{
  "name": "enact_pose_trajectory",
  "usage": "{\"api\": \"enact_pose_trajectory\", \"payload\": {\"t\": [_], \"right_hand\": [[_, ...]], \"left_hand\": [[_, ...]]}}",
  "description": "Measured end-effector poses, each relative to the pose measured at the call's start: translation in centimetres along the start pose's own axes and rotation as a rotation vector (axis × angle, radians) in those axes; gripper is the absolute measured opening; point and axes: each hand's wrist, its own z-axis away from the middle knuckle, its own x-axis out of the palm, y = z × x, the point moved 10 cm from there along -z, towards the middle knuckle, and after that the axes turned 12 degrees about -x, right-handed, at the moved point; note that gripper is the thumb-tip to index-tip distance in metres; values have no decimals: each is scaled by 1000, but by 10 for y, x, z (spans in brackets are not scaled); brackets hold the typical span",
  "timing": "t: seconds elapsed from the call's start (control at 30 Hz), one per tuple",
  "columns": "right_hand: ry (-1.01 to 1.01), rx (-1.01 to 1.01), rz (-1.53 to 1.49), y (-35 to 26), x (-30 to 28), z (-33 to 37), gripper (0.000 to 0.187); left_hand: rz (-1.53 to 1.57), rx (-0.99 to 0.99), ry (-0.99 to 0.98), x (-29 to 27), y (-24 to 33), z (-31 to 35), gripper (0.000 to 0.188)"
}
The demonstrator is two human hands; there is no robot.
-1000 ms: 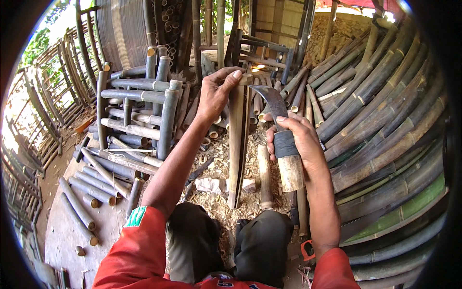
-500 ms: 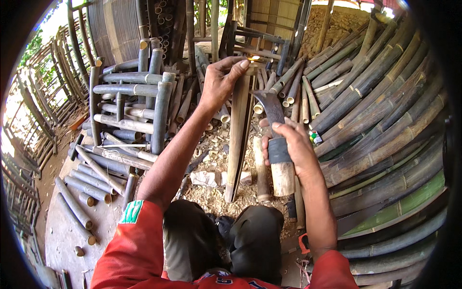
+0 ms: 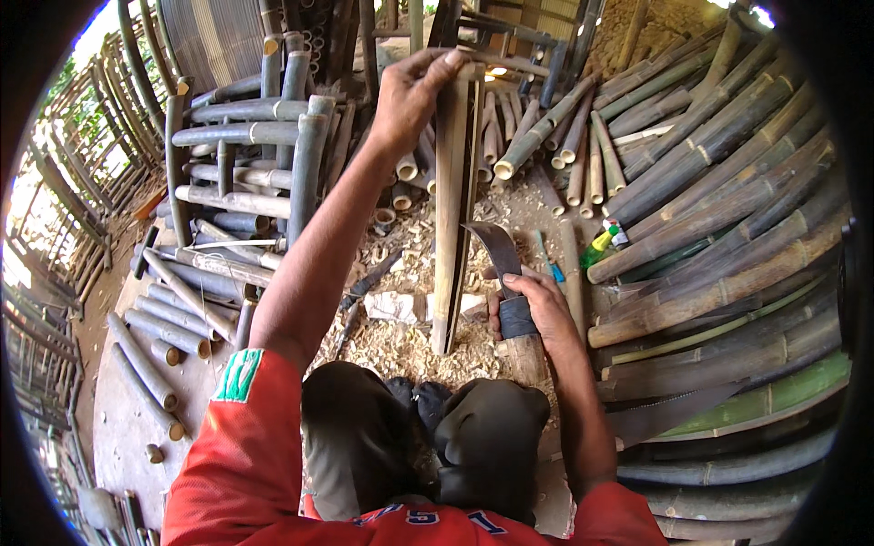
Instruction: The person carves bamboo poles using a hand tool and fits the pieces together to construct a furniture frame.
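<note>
My left hand point(image 3: 411, 98) grips the top end of a split bamboo piece point(image 3: 449, 209), which stands nearly upright in front of my knees. Its lower end comes down by a pale block point(image 3: 390, 307) lying among shavings. Wrapped around the handle of a curved billhook point(image 3: 496, 247), my right hand point(image 3: 539, 305) sits lower and to the right. The dark, hooked blade points up and left, its tip close to the bamboo's right edge; whether they touch I cannot tell. Black wrapping covers the upper handle above a wooden butt.
Long bamboo poles point(image 3: 719, 227) lie stacked along the right. A bamboo frame point(image 3: 241, 136) stands at the back left, with short cut tubes point(image 3: 146, 364) on a pale surface below it. A green bottle point(image 3: 598, 246) stands beside the poles. Shavings point(image 3: 401, 346) litter the ground.
The billhook and my right hand have moved down. My left hand has risen slightly with the bamboo, and the view has shifted a little.
</note>
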Motion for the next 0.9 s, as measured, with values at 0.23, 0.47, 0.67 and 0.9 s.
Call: {"api": "enact_pose_trajectory", "payload": {"t": [0.23, 0.47, 0.67, 0.9], "right_hand": [[-54, 167, -70, 108, -22, -16, 36], [-2, 219, -93, 199, -44, -1, 35], [11, 299, -75, 257, -62, 21, 34], [74, 489, -20, 326, -108, 89, 27]], "left_hand": [[371, -115, -48, -39, -63, -43, 33], [328, -152, 70, -86, -104, -63, 33], [109, -207, 187, -134, -130, -67, 36], [211, -270, 158, -110, -119, -53, 34]]}}
